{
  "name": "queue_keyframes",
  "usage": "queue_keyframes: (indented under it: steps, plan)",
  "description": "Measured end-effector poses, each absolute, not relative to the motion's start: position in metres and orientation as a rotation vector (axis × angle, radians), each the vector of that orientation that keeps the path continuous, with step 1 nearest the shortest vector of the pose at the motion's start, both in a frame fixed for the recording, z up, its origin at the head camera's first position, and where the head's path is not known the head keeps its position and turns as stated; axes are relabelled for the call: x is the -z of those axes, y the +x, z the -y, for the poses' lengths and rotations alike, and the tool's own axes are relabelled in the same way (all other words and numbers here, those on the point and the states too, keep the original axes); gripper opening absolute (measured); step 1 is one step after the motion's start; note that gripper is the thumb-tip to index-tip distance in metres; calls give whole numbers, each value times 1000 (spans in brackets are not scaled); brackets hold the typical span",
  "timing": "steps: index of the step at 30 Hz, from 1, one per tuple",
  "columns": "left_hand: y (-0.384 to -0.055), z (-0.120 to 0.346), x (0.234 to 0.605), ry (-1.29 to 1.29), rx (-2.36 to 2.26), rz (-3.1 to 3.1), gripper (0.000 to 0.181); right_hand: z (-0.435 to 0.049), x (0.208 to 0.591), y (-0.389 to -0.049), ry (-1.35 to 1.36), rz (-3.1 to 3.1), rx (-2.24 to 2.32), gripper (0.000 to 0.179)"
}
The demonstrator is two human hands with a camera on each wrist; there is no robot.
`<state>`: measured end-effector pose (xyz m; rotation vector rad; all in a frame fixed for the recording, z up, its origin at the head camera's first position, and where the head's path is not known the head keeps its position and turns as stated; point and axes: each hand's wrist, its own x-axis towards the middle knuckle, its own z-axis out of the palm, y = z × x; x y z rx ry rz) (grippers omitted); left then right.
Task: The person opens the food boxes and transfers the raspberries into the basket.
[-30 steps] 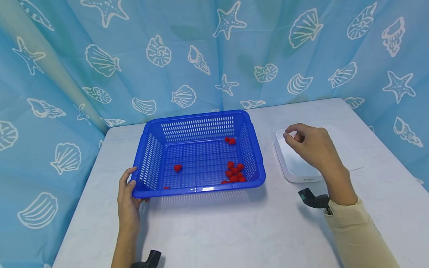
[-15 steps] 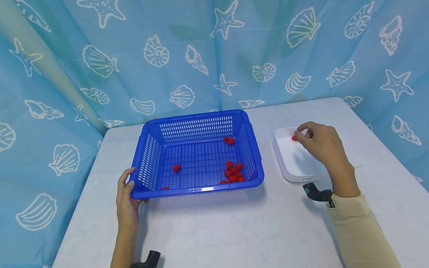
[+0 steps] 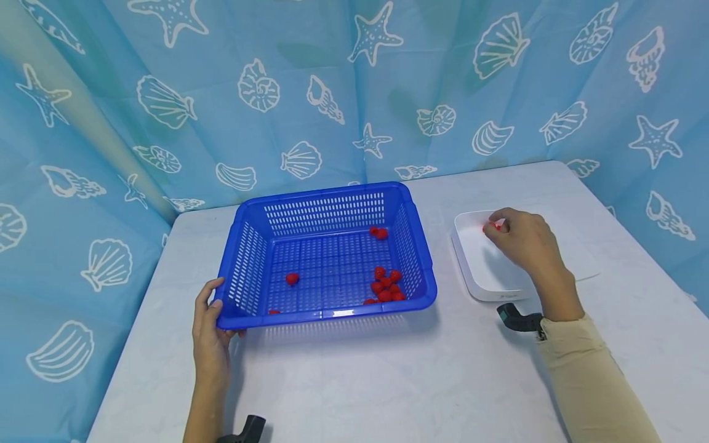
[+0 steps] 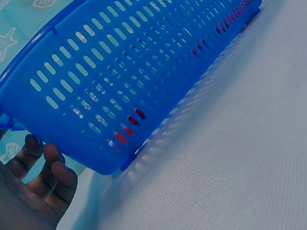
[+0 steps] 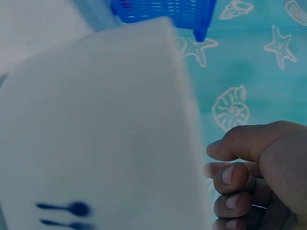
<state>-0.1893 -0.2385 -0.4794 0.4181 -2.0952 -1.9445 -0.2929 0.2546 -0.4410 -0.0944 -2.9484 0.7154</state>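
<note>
My left hand [image 3: 212,335] grips the near left corner of a blue plastic basket [image 3: 340,314], thumb at the rim and fingers curled beneath it; the left wrist view shows this corner too. Inside, several red raspberries [image 3: 384,294] bunch at the near right corner. A pair of them [image 3: 379,233] lies farther back, and a single raspberry [image 3: 292,279] at left. Over a shallow white container [image 3: 498,296], my right hand [image 3: 528,241] bends its thumb and forefinger about a red raspberry [image 3: 496,226], mostly hidden by them. The right wrist view shows curled fingers [image 5: 232,206] beyond the rim.
A thin translucent white sheet, like a lid [image 3: 578,261], extends right of the container. The white-covered table [image 3: 354,375] meets a blue shell-patterned curtain [image 3: 332,135] at its back and left. Dark spoon shapes [image 5: 72,208] mark the container's outside.
My right hand first shifted right, then slightly back left, its fingertips closing around red that was hidden a second ago. The left hand and basket stay put.
</note>
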Motion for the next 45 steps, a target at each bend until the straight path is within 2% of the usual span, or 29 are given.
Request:
queue_keyframes:
  steps: [20,23,28,35,41,45]
  plan:
    - [-189,238,476,449,1955,2098,38,-251,465,-308,-189,3110,-708,53]
    - [-189,238,476,444,1953,2099,38,-250,467,-308,-184,3109,-695,51]
    - [-189,238,478,434,1951,2101,39,-251,468,-307,-203,3049,-723,37]
    - [-190,238,478,433,1947,2103,39,-250,470,-307,-209,3057,-734,46]
    - [-189,238,478,424,1951,2095,39,-249,468,-306,-200,3064,-711,34]
    - [-189,239,478,433,1949,2099,39,-248,467,-305,-220,3086,-722,32]
